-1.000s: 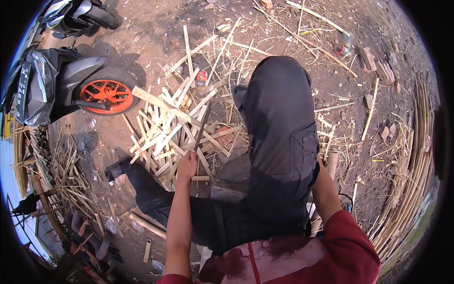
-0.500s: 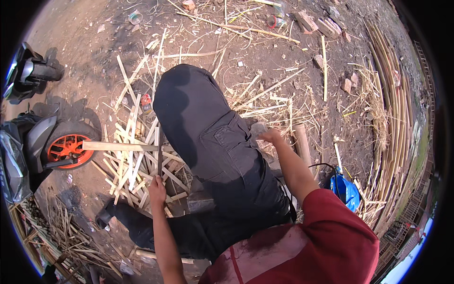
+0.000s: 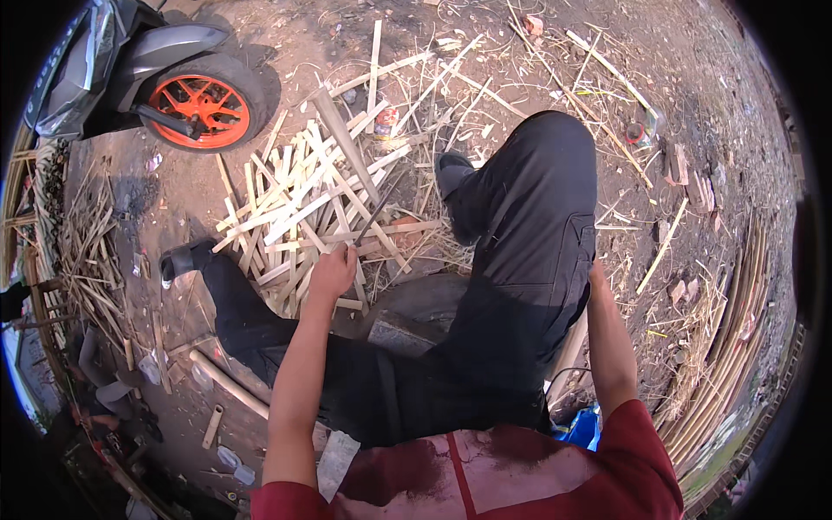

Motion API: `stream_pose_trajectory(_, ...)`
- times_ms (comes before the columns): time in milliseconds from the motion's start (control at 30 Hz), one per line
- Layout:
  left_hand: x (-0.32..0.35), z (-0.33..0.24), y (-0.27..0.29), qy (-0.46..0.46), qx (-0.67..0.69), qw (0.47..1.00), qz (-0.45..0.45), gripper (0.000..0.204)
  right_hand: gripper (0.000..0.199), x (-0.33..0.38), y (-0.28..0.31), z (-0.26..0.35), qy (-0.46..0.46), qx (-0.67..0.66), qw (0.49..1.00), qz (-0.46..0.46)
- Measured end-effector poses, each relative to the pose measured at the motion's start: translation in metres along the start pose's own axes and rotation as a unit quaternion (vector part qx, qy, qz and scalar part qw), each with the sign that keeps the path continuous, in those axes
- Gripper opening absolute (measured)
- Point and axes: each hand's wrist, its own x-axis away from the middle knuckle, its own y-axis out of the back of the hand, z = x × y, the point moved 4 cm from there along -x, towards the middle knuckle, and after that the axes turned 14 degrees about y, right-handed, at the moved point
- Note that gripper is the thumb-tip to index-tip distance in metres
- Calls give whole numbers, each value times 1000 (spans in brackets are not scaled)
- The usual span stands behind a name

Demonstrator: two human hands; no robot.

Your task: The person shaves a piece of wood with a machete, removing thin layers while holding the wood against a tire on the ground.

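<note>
Print on the red packet [image 3: 386, 123], at the far right of the bamboo-strip pile [image 3: 290, 212], is too small to be read. Left of the pile, a motorcycle [image 3: 165, 54] is parked on bare earth [image 3: 186, 186]. Over the pile's right side, a knife [image 3: 373, 217] is gripped by the left hand [image 3: 334, 272] — a bamboo slat [image 3: 345, 143] tilted near it. The right hand [image 3: 597, 276] is leg-hidden — its state unclear.

No legible text. Dark number plate [image 3: 45, 81] on motorbike [image 3: 165, 42], far left: too skewed to read. Small red-and-white packet [image 3: 386, 122] on ground [image 3: 186, 195]: any print too small.
</note>
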Motion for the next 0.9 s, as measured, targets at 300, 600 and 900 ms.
stream_pose_trajectory(300,2,35,-6,31,-3,999,30,50,76,-132,374,385,247,102,953,-145)
stream_pose_trajectory(600,10,47,-2,55,34,998,-4,47,78,-111,283,564,446,-147,824,-318)
stream_pose_trajectory(900,-10,62,-20,94,59,994,-3,52,88,-33,-130,392,128,36,948,288)
